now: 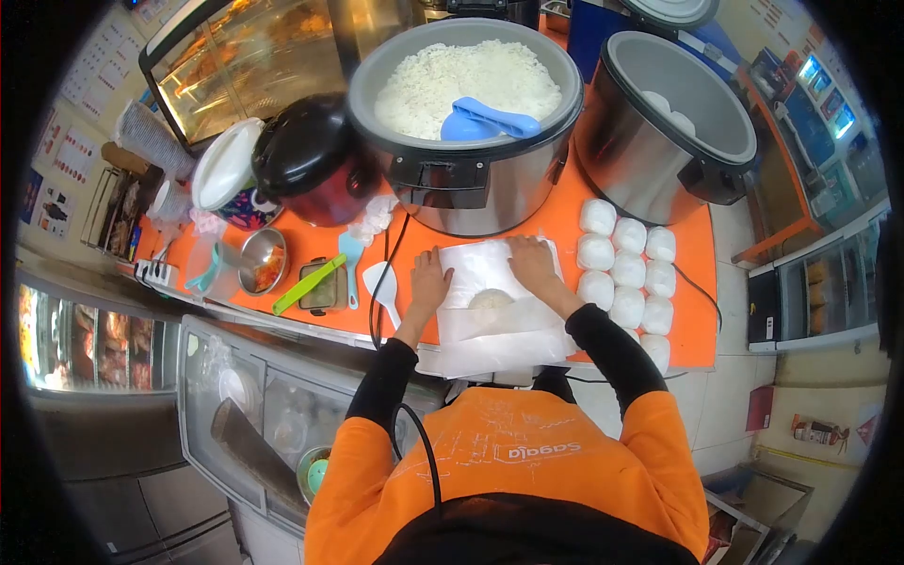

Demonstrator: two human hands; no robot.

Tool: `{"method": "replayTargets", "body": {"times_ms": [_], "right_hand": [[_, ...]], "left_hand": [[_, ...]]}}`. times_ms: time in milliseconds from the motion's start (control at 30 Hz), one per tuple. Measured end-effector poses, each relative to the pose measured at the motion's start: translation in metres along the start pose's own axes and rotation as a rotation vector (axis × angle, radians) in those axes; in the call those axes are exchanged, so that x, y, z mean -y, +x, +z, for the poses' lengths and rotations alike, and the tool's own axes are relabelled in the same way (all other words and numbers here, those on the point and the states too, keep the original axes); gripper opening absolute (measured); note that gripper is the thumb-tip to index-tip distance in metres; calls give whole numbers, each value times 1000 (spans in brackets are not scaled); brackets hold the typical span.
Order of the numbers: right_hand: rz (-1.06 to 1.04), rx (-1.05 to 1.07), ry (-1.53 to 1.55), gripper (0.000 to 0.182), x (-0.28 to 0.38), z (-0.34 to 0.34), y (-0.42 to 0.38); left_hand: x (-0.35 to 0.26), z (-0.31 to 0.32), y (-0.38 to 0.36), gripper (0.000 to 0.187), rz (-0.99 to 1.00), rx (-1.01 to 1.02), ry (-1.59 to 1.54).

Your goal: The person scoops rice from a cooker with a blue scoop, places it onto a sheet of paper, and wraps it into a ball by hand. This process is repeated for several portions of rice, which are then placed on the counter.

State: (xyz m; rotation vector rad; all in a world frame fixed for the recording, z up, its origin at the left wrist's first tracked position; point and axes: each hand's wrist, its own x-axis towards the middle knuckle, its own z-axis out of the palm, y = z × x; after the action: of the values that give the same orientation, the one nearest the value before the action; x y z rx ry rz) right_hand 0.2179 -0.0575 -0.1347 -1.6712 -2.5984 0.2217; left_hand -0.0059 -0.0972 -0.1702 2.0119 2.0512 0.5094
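On the orange table in front of me lies a white paper sheet, with its near part folded over a small rounded mound of rice that shows faintly through. My left hand rests at the sheet's left edge, fingers stretched forward. At the right edge, my right hand lies on the paper with its fingers extended. To the right stand several white wrapped bundles in rows. Beyond the sheet is a large cooker of white rice, with a blue scoop lying on the rice.
A second large cooker at the right holds white bundles. Left of the paper are a white rice paddle, a blue spatula, green tongs over a small container, and a metal bowl. A black cable crosses the table.
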Motion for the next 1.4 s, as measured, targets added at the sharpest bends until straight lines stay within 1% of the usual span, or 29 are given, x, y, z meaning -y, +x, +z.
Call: {"method": "replayTargets", "body": {"times_ms": [67, 167, 267, 367, 467, 567, 667, 767, 867, 900, 933, 1000, 1067, 1100, 1167, 1200, 1300, 1367, 1400], "right_hand": [[214, -10, -1, 47, -3, -2, -9], [209, -267, 71, 44, -27, 31, -15], [180, -223, 93, 42, -35, 24, -18], [187, -209, 111, 42, -37, 22, -16], [190, -212, 109, 41, -29, 15, -16], [71, -281, 60, 40, -19, 7, -11], [-334, -315, 314, 39, 5, -19, -6], [-529, -347, 74, 34, 16, -24, 1], [-476, -38, 40, 30, 2, -25, 5], [-514, 32, 62, 23, 2, -30, 3], [-506, 38, 65, 21, 3, -31, 0], [-488, 53, 66, 17, 3, -30, -9], [-502, -26, 99, 14, -1, -27, -25], [-505, -69, 114, 12, -3, -26, -36], [-454, -184, 198, 12, -7, -12, -72], [-429, -242, 242, 12, -5, -3, -88], [-249, -353, 428, 11, 10, 27, -117], [-117, -366, 550, 12, 18, 47, -126], [-51, -371, 608, 13, 24, 43, -126]], "left_hand": [[11, 16, 0, 53, -11, -155, -101], [24, 19, 10, 39, -122, -96, -229], [7, -11, 7, 24, -136, -214, -421], [9, -10, 7, 17, -119, -268, -507], [5, -16, 2, 10, -96, -261, -619], [-1, -23, -7, 8, 29, -330, -674], [-5, -29, -24, 5, 69, -347, -737], [-12, -44, -47, 12, 80, -344, -711], [-18, -47, -53, 26, 267, -569, -133], [-29, -54, -48, 30, 331, -503, -26], [-47, -64, -41, 33, 392, -434, 77], [-51, -62, -40, 35, 479, -255, 180], [-36, -42, -38, 33, 541, -48, 181], [-31, -37, -47, 30, 627, -125, 166], [-22, -37, -75, 26, 702, -143, 79], [-18, -33, -88, 27, 682, -118, 52], [-6, -13, -109, 27, 610, -68, -48], [-4, -2, -115, 26, 549, -69, -139], [-6, -1, -118, 25, 520, -78, -165]]}}
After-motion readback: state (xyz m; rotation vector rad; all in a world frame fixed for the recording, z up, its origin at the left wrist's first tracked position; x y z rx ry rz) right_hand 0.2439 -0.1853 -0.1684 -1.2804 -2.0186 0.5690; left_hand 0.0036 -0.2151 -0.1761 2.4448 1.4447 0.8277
